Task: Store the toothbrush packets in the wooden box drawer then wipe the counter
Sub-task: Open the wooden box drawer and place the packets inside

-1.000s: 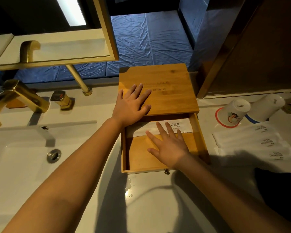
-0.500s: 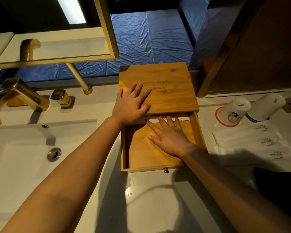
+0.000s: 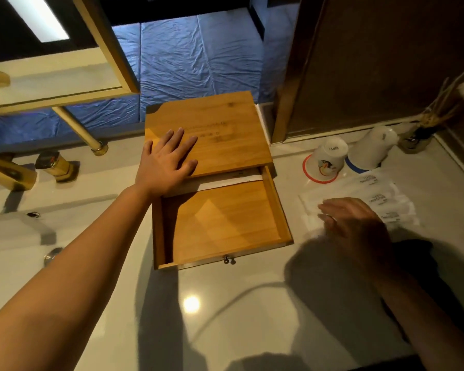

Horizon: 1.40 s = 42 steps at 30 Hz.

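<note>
Head view: the wooden box (image 3: 208,132) sits on the pale surface (image 3: 225,303) with its drawer (image 3: 223,220) pulled out toward the person. The left hand (image 3: 166,162) lies flat on the box lid, fingers spread, its grip apart and holding nothing. 1 white toothbrush packet (image 3: 225,180) lies at the back of the drawer, partly under the lid. The other toothbrush packets (image 3: 373,199) lie in a pile on the surface right of the drawer. The right hand (image 3: 354,223), blurred, is over the near edge of that pile; whether its grip is together or apart, I cannot tell. 2 upturned cups (image 3: 328,159) stand just behind the pile.
</note>
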Motion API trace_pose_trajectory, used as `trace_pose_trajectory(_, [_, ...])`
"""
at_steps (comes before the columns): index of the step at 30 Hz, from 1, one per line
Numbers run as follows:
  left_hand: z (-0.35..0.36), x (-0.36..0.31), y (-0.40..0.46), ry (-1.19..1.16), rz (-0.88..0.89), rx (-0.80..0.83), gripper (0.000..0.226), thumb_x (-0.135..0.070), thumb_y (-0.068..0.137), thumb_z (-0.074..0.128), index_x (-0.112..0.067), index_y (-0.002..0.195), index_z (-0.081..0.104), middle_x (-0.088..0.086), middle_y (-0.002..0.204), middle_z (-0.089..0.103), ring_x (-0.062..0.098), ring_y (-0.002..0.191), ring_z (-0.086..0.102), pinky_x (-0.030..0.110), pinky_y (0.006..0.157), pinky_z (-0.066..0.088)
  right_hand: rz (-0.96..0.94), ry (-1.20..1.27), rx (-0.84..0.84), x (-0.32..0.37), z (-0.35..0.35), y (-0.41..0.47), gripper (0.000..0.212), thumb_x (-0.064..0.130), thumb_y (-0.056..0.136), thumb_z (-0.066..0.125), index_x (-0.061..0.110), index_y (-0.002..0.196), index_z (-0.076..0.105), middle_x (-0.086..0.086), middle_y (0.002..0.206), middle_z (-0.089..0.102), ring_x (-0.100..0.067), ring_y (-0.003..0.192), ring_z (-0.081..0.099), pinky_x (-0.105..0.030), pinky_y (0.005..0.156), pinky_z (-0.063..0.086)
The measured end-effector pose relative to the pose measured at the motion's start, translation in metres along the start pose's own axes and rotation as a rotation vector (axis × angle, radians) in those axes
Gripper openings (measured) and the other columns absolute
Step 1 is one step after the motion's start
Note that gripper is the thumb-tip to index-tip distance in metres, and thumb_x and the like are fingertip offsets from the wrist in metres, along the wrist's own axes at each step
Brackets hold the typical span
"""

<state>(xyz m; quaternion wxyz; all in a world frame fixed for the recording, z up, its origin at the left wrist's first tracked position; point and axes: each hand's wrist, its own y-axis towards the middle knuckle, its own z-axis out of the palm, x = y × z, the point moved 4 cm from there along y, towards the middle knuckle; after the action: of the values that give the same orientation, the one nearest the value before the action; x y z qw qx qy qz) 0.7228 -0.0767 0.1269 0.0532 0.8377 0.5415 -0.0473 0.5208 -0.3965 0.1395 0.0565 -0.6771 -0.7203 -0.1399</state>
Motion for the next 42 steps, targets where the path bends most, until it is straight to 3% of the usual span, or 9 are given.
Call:
trace_pose_trajectory(5, [0.0,0.001,0.001,0.023,-0.006,0.002,0.061,-0.061,0.087,0.019,-0.043,0.144,0.017,-0.001,0.159,0.015,0.019,0.146,0.01,0.048,0.112,0.01,0.091,-0.139,0.104,-0.057,0.003,-0.021,0.03,0.011,0.082,0.066,0.007,0.111,0.066,-0.018,0.113,0.068,-0.036,0.105,0.063,-0.047,0.087,0.052])
trace_pose_trajectory(8, [0.0,0.001,0.001,0.02,-0.013,0.003,0.062,-0.063,0.085,0.018,-0.043,0.144,0.017,-0.001,0.159,0.014,0.019,0.146,0.01,0.049,0.112,0.01,0.08,-0.179,0.148,-0.071,0.011,-0.023,0.031,0.011,0.082,0.066,0.009,0.113,0.066,-0.016,0.116,0.067,-0.034,0.107,0.062,-0.046,0.086,0.054])
trace_pose_trajectory(13, [-0.001,-0.001,0.002,0.032,-0.009,-0.006,0.062,-0.062,0.085,0.018,-0.042,0.145,0.016,0.0,0.159,0.016,0.021,0.146,0.012,0.049,0.111,0.012,-0.041,-0.201,-0.007,-0.077,0.015,-0.021,0.022,0.004,0.07,0.076,0.007,0.091,0.073,-0.013,0.086,0.074,-0.03,0.076,0.069,-0.038,0.057,0.06])
trace_pose_trajectory(16, [-0.001,-0.001,0.002,0.029,-0.012,-0.003,0.061,-0.061,0.086,0.019,-0.043,0.144,0.016,0.0,0.158,0.016,0.021,0.146,0.012,0.049,0.112,0.012,-0.112,-0.228,-0.072,-0.079,0.015,-0.021,0.011,0.003,0.071,0.075,0.007,0.081,0.074,-0.011,0.074,0.073,-0.029,0.064,0.067,-0.034,0.049,0.057])
trace_pose_trajectory(25, [0.001,0.001,0.003,0.019,-0.004,-0.007,0.06,-0.061,0.087,0.02,-0.043,0.144,0.017,0.0,0.158,0.016,0.021,0.146,0.012,0.05,0.111,0.012,-0.385,-0.093,-0.364,0.019,-0.041,0.012,0.021,0.016,0.086,0.059,0.001,0.092,0.071,-0.016,0.079,0.073,-0.025,0.068,0.068,-0.032,0.058,0.058])
trace_pose_trajectory(31, [0.002,0.001,0.003,0.028,-0.004,-0.003,0.058,-0.059,0.088,0.022,-0.043,0.144,0.018,-0.001,0.159,0.016,0.021,0.146,0.013,0.05,0.111,0.013,-0.522,-0.11,-0.099,0.139,-0.02,0.047,0.028,0.018,0.066,0.079,0.013,0.091,0.07,-0.005,0.086,0.069,-0.02,0.08,0.064,-0.031,0.062,0.053])
trace_pose_trajectory(35, [0.001,0.0,0.002,0.02,-0.001,-0.01,0.058,-0.058,0.088,0.022,-0.042,0.144,0.019,-0.001,0.159,0.016,0.021,0.146,0.013,0.051,0.111,0.013,-0.493,-0.184,0.123,0.174,0.02,0.064,0.031,0.014,0.074,0.073,0.011,0.104,0.064,-0.009,0.102,0.065,-0.025,0.099,0.059,-0.038,0.076,0.053])
trace_pose_trajectory(39, [0.001,0.0,0.003,0.019,-0.001,-0.016,0.058,-0.057,0.088,0.023,-0.041,0.144,0.02,-0.001,0.159,0.015,0.02,0.146,0.012,0.052,0.112,0.012,-0.508,-0.242,0.151,0.199,0.04,0.077,0.026,0.016,0.058,0.083,0.013,0.081,0.07,-0.006,0.081,0.067,-0.022,0.077,0.062,-0.03,0.054,0.05])
trace_pose_trajectory(42, [0.002,0.0,0.003,0.012,0.003,-0.022,0.058,-0.057,0.089,0.024,-0.041,0.144,0.02,-0.001,0.159,0.016,0.021,0.146,0.012,0.052,0.112,0.011,-0.478,-0.226,0.176,0.199,0.055,0.088,0.021,0.009,0.067,0.075,0.01,0.087,0.069,-0.01,0.089,0.066,-0.025,0.083,0.061,-0.032,0.059,0.049])
